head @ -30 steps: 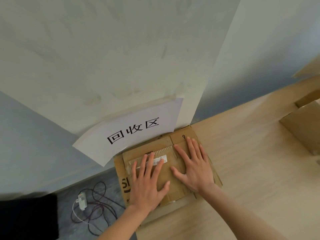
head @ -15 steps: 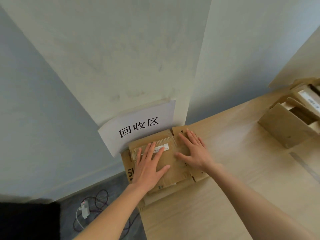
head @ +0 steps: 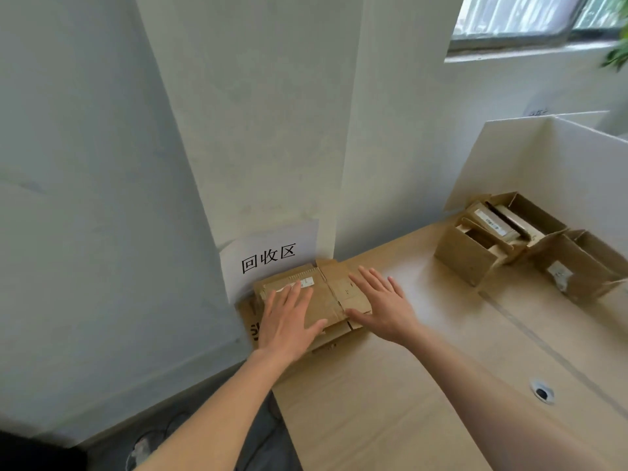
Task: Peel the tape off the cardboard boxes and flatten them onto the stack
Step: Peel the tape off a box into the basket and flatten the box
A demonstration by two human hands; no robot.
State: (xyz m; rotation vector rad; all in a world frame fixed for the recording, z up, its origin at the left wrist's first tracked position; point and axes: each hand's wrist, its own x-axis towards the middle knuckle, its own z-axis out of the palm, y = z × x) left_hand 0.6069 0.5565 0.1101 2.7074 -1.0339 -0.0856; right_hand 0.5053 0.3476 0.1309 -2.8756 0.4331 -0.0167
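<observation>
Lying under both hands (head: 289,321), seemingly: stack (head: 326,297)

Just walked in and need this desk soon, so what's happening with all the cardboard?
A person is pressing a flattened cardboard box onto a stack by the paper sign at the desk's corner. The left hand lies flat on it; the right hand is open at its right edge. Further right on the desk, opened cardboard boxes are still standing, not yet flattened.
</observation>
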